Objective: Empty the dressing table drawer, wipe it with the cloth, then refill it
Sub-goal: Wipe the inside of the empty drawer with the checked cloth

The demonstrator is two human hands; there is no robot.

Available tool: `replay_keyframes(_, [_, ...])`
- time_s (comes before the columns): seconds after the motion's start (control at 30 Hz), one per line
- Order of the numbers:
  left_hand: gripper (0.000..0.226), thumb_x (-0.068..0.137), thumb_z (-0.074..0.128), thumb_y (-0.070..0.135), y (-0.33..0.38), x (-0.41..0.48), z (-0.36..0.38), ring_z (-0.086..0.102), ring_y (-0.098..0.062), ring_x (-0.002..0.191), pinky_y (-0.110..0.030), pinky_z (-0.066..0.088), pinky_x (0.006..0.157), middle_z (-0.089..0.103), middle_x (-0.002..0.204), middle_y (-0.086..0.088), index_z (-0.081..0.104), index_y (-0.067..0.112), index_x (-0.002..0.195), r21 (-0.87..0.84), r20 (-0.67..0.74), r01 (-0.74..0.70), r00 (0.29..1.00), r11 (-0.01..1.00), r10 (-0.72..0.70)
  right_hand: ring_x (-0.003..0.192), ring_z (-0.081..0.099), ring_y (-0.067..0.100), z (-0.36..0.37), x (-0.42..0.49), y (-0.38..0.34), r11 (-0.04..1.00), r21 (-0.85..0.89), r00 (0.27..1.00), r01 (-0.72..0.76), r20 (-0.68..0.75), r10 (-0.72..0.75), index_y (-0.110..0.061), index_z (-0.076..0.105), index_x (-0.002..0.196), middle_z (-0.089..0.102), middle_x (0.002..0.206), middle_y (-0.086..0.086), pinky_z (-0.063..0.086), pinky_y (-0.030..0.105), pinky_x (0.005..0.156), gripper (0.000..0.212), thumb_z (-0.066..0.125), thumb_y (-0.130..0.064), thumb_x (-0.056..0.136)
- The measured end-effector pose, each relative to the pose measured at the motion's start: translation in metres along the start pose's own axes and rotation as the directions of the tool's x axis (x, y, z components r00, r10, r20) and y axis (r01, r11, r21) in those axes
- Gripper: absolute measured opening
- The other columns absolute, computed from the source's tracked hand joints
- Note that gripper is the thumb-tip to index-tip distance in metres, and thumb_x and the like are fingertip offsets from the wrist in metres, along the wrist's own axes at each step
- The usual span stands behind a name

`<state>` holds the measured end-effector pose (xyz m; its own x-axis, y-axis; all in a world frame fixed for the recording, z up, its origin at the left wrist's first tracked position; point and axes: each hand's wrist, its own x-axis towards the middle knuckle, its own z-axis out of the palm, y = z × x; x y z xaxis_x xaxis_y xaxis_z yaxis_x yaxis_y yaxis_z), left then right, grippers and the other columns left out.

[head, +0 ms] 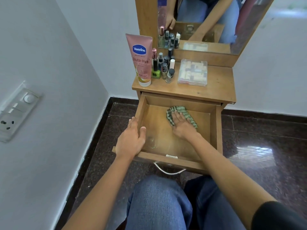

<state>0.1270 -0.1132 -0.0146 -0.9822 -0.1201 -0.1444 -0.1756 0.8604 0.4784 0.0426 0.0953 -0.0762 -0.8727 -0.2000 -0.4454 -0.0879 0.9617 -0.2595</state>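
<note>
Pressing the cloth (191,117) flat-fingered onto the floor of the empty drawer (214,130), the right hand (181,126) could shove it inward if the left hand (131,140), resting spread on its rim, slips.

L hand (131,138) flat, fingers straight — R hand (181,125) palm down, fingers spread.
</note>
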Motion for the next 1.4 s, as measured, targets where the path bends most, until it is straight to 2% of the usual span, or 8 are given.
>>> replay_keyframes(0.27, [0.055,0.101,0.035,0.042,-0.001,0.003,0.003,0.059,-0.034,0.118,-0.045,0.046,0.090,0.029,0.159,-0.007,0.028,0.020,0.151,-0.011,-0.013,-0.013,1.000,1.000,0.013,0.148,-0.009,0.015,-0.003,0.015,-0.023,0.961,-0.173,0.970,0.216,-0.073,-0.231,-0.014,-0.008,0.153,-0.013,0.160,0.002,-0.005,0.034,0.120,0.068,0.029,-0.027,0.098])
replay_keyframes(0.53, [0.056,0.101,0.035,0.043,-0.004,0.004,0.004,0.048,-0.028,0.133,-0.044,0.042,0.098,0.024,0.161,-0.003,0.027,0.021,0.153,-0.008,-0.014,-0.043,0.999,0.999,0.043,0.148,-0.001,0.013,-0.012,0.041,-0.062,0.926,-0.218,0.948,0.309,-0.002,-0.317,-0.017,-0.005,0.154,-0.012,0.160,-0.003,0.001,0.034,0.120,0.069,0.034,-0.025,0.096])
replay_keyframes(0.77, [0.056,0.101,0.036,0.041,-0.005,0.008,0.000,0.043,-0.027,0.136,-0.044,0.041,0.099,0.022,0.161,-0.001,0.027,0.020,0.152,-0.009,0.031,-0.063,0.998,0.998,0.063,0.148,-0.008,0.016,-0.009,0.032,-0.058,0.881,-0.230,0.909,0.414,0.062,-0.411,-0.013,-0.002,0.153,-0.005,0.161,0.002,-0.004,0.034,0.119,0.070,0.035,-0.020,0.095])
replay_keyframes(0.93, [0.060,0.102,0.034,0.041,-0.014,0.009,-0.006,0.021,-0.017,0.148,-0.040,0.041,0.104,0.020,0.162,-0.002,0.022,0.016,0.154,0.185,0.074,-0.177,0.983,0.967,0.166,0.147,-0.010,0.017,0.007,0.004,-0.061,0.826,-0.205,0.850,0.525,0.167,-0.500,-0.015,-0.005,0.153,-0.008,0.160,0.003,-0.005,0.036,0.119,0.071,0.037,-0.025,0.097])
replay_keyframes(1.03, [0.061,0.102,0.032,0.043,-0.019,0.008,-0.007,0.019,-0.015,0.148,-0.038,0.038,0.107,0.020,0.162,0.000,0.019,0.018,0.155,0.208,0.077,-0.190,0.981,0.959,0.178,0.147,-0.011,0.017,0.011,-0.002,-0.059,0.781,-0.216,0.809,0.586,0.221,-0.545,-0.014,-0.006,0.153,-0.010,0.160,0.004,-0.004,0.036,0.120,0.067,0.033,-0.029,0.100])
replay_keyframes(1.13, [0.061,0.101,0.029,0.046,-0.021,0.005,-0.005,0.024,-0.014,0.146,-0.041,0.043,0.101,0.016,0.163,0.005,0.016,0.023,0.156,0.184,0.077,-0.166,0.985,0.969,0.154,0.146,-0.013,0.016,0.003,0.004,-0.054,0.747,-0.263,0.791,0.610,0.249,-0.558,-0.016,-0.010,0.152,-0.015,0.159,0.003,-0.001,0.038,0.121,0.063,0.025,-0.036,0.103])
replay_keyframes(1.27, [0.062,0.100,0.029,0.049,-0.023,0.008,-0.005,0.028,-0.014,0.145,-0.039,0.044,0.098,0.015,0.162,0.007,0.015,0.025,0.156,0.190,0.064,-0.163,0.986,0.968,0.154,0.147,-0.012,0.016,-0.014,0.019,-0.052,0.739,-0.277,0.787,0.614,0.278,-0.550,-0.017,-0.009,0.152,-0.014,0.159,0.002,-0.002,0.036,0.121,0.059,0.023,-0.032,0.104])
replay_keyframes(1.4, [0.064,0.100,0.029,0.051,-0.022,0.006,-0.004,0.028,-0.013,0.145,-0.041,0.045,0.097,0.013,0.163,0.009,0.013,0.026,0.156,0.190,0.069,-0.164,0.986,0.968,0.153,0.147,-0.013,0.017,-0.027,0.034,-0.053,0.802,-0.308,0.857,0.512,0.240,-0.455,-0.016,-0.009,0.152,-0.016,0.159,0.001,-0.002,0.036,0.121,0.059,0.022,-0.030,0.104])
